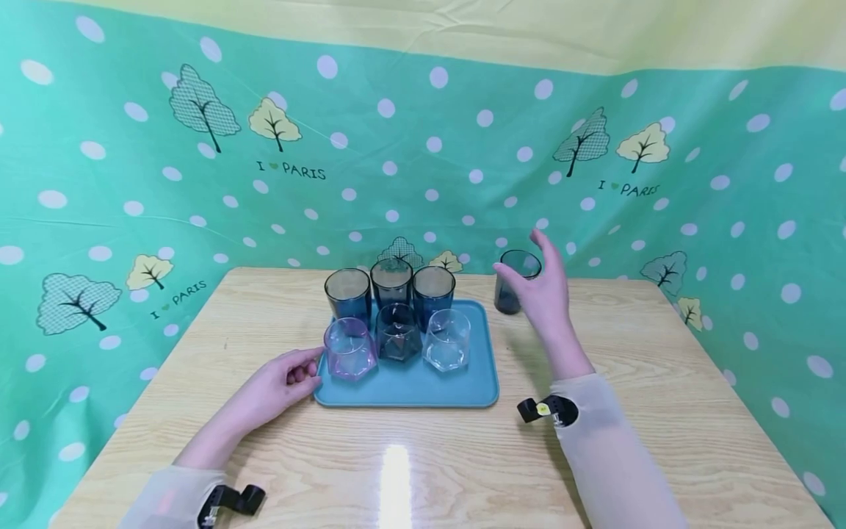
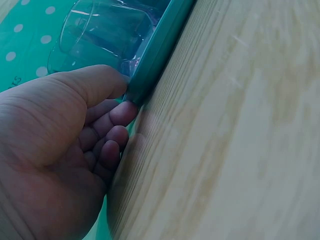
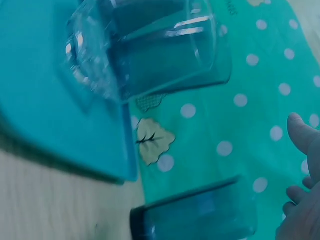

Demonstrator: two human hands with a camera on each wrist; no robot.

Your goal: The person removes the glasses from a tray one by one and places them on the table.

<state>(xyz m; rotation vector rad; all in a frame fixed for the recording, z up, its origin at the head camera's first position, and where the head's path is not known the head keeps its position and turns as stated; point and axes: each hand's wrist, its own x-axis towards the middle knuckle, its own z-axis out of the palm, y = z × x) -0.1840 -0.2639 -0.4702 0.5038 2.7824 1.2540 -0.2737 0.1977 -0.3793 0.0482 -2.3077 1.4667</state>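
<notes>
At the left front corner of a blue tray (image 1: 403,389), my left hand (image 1: 280,382) pinches the rim, thumb at the edge and the other fingers curled beside it. My right hand (image 1: 545,294) is raised at the back right, thumb and fingers spread wide around the rim level of a tall dark glass (image 1: 507,300). That glass stands upright on the table, and in the right wrist view the hand shows apart from it. On the tray's front row are a purple-tinted glass (image 1: 350,360), a short dark glass (image 1: 399,342) and a clear glass (image 1: 446,349).
Three tall dark glasses, one of them a back-row glass (image 1: 348,294), stand close together behind the short ones on the tray. The wooden table (image 1: 330,470) ends at a green dotted curtain (image 1: 410,132), which also runs down both sides.
</notes>
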